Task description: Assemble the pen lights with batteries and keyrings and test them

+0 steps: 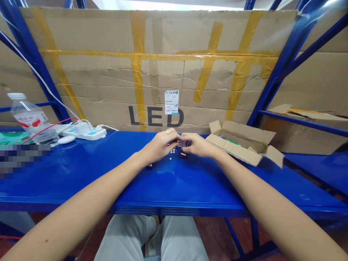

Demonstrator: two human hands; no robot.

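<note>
My left hand, with a gold ring on one finger, is closed in a pinch over the middle of the blue table. A bit of red shows at its fingertips, but the thing itself is too small to name. Facing it, my right hand has its thumb and fingers curled together around something small, partly hidden. A small shiny metal ring shows between the two hands. Beneath them lie several small silver discs like button cells, one lying apart nearer me. Beside them rests a small red and dark metallic piece. A small black piece lies below my left wrist.
An open cardboard box with coloured items inside stands on the right. A plastic bottle and a white power strip with cables occupy the left. Behind the blue table rises a large taped cardboard sheet.
</note>
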